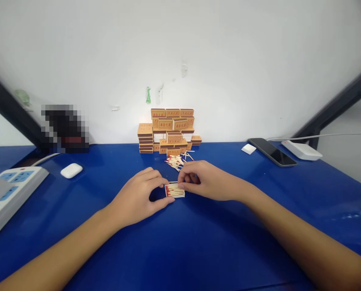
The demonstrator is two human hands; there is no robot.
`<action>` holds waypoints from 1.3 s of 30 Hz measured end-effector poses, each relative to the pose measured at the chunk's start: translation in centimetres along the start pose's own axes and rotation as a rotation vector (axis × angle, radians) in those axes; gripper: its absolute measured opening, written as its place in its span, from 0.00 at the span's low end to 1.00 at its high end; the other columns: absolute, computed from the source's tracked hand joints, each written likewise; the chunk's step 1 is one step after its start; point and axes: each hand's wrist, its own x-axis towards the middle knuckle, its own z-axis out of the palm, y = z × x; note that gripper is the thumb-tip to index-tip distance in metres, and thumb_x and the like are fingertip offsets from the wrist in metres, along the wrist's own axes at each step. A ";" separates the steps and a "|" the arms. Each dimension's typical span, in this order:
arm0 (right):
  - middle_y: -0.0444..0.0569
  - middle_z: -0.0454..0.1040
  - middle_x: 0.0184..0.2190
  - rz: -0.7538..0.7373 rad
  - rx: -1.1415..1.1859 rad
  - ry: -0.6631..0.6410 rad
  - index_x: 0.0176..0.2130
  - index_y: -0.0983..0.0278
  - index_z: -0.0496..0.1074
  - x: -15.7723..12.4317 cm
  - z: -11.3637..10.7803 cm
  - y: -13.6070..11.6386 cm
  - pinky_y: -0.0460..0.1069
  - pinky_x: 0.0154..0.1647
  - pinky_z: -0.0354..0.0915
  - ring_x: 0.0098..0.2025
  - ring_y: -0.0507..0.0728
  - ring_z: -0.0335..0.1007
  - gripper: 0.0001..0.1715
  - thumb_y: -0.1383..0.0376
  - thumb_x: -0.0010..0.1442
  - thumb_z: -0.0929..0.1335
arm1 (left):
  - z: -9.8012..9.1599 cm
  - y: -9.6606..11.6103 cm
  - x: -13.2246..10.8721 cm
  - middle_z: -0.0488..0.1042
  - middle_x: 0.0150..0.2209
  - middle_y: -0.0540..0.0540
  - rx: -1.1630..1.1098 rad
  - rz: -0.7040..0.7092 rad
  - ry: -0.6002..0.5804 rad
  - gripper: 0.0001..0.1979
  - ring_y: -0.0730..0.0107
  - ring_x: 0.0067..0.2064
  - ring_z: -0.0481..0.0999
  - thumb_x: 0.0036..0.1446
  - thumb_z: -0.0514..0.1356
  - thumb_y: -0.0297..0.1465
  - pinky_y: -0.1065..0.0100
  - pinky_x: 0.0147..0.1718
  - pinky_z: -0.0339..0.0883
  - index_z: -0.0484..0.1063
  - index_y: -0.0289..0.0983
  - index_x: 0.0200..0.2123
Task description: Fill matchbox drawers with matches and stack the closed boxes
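Observation:
A small white matchbox tray [175, 190] lies on the blue table, filled with red-tipped matches lying lengthwise. My left hand [144, 196] grips the tray's left end between thumb and forefinger. From the right, my right hand [203, 180] reaches over the tray's right end, its fingers pinched together at the matches; whether a match is between them is too small to tell. One loose match lies just behind the tray. Farther back is a pile of loose matches [174, 161], in front of stacked matchboxes [173, 125].
On the blue table [180, 250], a power strip [16, 194] and white case [71, 170] are at the left. A small white block [248, 148], phone [273, 152] and white device [302, 150] with a cable lie at the right. A wall stands behind.

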 end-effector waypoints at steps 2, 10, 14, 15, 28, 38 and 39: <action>0.43 0.73 0.29 -0.010 0.002 -0.012 0.37 0.62 0.79 -0.2 -0.3 0.0 0.47 0.30 0.62 0.30 0.51 0.65 0.06 0.64 0.65 0.71 | 0.0 0.0 0.0 0.77 0.40 0.45 0.005 -0.001 -0.001 0.13 0.59 0.43 0.74 0.65 0.67 0.41 0.56 0.45 0.71 0.78 0.38 0.46; 0.44 0.75 0.32 0.028 -0.098 -0.083 0.36 0.62 0.77 -0.7 -0.7 -0.3 0.47 0.33 0.62 0.32 0.52 0.67 0.05 0.66 0.64 0.70 | -0.1 0.1 -0.1 0.78 0.41 0.44 0.010 0.009 0.000 0.14 0.59 0.43 0.75 0.65 0.67 0.40 0.56 0.45 0.71 0.78 0.37 0.47; 0.45 0.75 0.33 0.052 -0.137 -0.078 0.36 0.62 0.75 -0.7 -0.6 -0.1 0.48 0.33 0.61 0.32 0.52 0.66 0.06 0.64 0.67 0.69 | -0.1 0.1 -0.1 0.78 0.42 0.44 0.008 0.012 0.000 0.13 0.59 0.44 0.75 0.65 0.67 0.40 0.56 0.45 0.72 0.78 0.37 0.46; 0.45 0.76 0.33 0.044 -0.138 -0.071 0.37 0.63 0.75 -0.7 -0.5 -0.2 0.48 0.34 0.60 0.33 0.52 0.66 0.07 0.64 0.68 0.69 | -0.1 0.0 0.0 0.78 0.42 0.44 0.007 0.013 0.001 0.13 0.59 0.44 0.74 0.65 0.67 0.40 0.56 0.45 0.72 0.78 0.37 0.46; 0.46 0.77 0.29 0.260 -0.301 0.286 0.34 0.63 0.76 0.0 -2.5 2.7 0.49 0.31 0.57 0.29 0.53 0.67 0.08 0.63 0.66 0.70 | 0.0 0.0 0.0 0.78 0.42 0.45 0.000 0.025 0.017 0.12 0.60 0.43 0.74 0.65 0.67 0.39 0.57 0.44 0.72 0.78 0.38 0.47; 0.50 0.78 0.38 0.245 -0.412 0.220 0.36 0.62 0.76 0.4 -1.4 4.3 0.51 0.36 0.60 0.36 0.57 0.70 0.09 0.59 0.63 0.73 | -0.2 0.1 0.0 0.78 0.42 0.44 0.013 0.021 0.011 0.13 0.60 0.43 0.74 0.65 0.67 0.40 0.56 0.45 0.72 0.78 0.38 0.47; 0.50 0.78 0.38 0.255 -0.418 0.204 0.36 0.62 0.76 0.3 -1.4 4.2 0.51 0.36 0.59 0.36 0.57 0.70 0.10 0.58 0.63 0.73 | -0.2 0.1 0.0 0.78 0.42 0.44 0.010 0.022 0.010 0.13 0.60 0.43 0.74 0.66 0.66 0.40 0.55 0.45 0.72 0.78 0.38 0.47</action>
